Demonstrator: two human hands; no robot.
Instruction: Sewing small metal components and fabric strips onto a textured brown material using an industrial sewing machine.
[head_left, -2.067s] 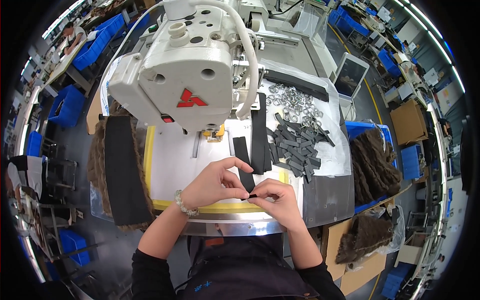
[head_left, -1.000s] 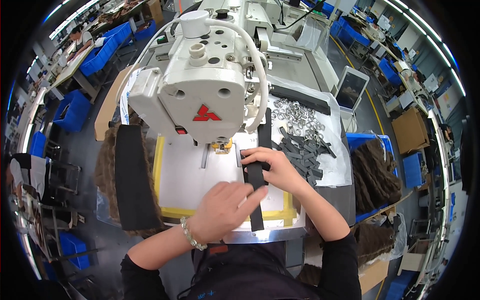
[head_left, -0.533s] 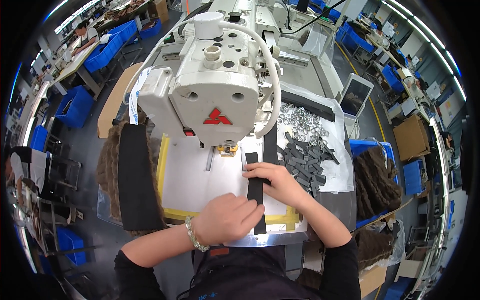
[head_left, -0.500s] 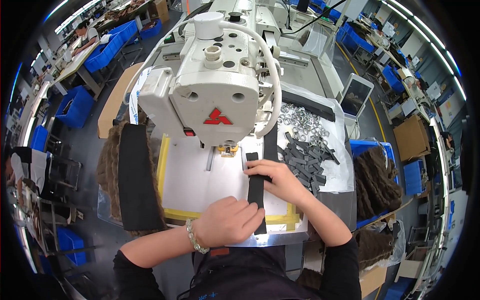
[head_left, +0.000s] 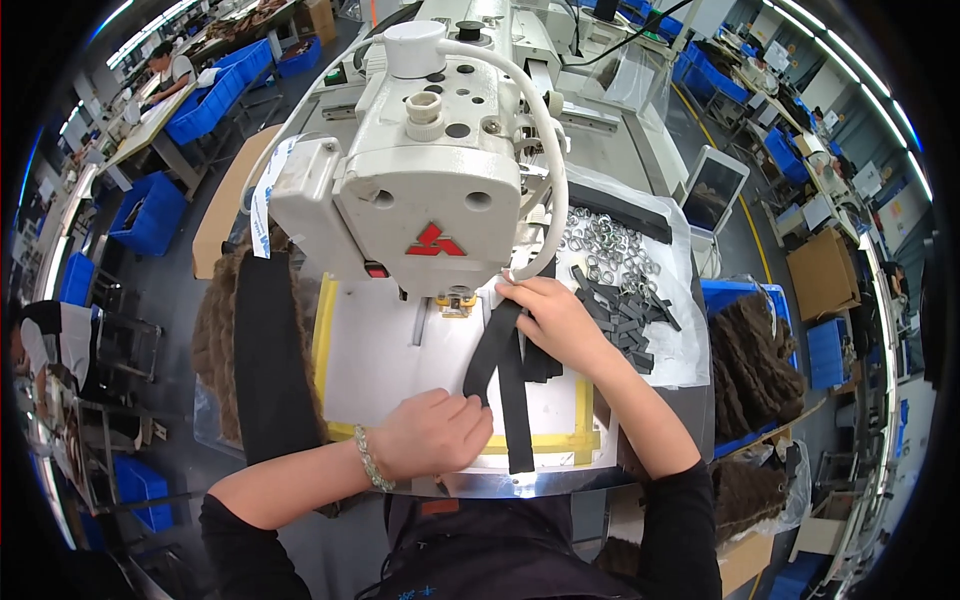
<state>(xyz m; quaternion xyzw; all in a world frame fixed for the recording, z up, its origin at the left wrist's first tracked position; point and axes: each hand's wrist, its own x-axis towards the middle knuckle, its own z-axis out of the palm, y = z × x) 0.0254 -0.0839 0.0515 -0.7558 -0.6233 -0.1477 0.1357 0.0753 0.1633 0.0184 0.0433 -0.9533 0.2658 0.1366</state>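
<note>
A black fabric strip [head_left: 490, 352] slants between my two hands over the white work plate [head_left: 380, 370] of a sewing machine. My left hand [head_left: 432, 430], wearing a beaded bracelet [head_left: 370, 458], is closed on the strip's near end. At the far end, beside the machine head [head_left: 430, 200], my right hand [head_left: 562, 322] pinches the same strip. A second black strip [head_left: 516, 425] lies on the plate under it, pointing toward me. More black strips [head_left: 542, 362] are partly hidden beneath my right wrist. The yellow presser piece [head_left: 458, 304] is left of my right fingers.
Small black pieces [head_left: 625, 325] and metal rings [head_left: 605, 240] lie in piles on a white sheet at right. A black-banded brown fur piece [head_left: 272, 360] rests at left. Further right are a blue crate [head_left: 715, 290] with brown fur [head_left: 755, 350] and a screen [head_left: 715, 185].
One strip has swung aside from the other, its near end now further left. My left hand has moved left with it; my right hand has moved away from me, toward the machine head.
</note>
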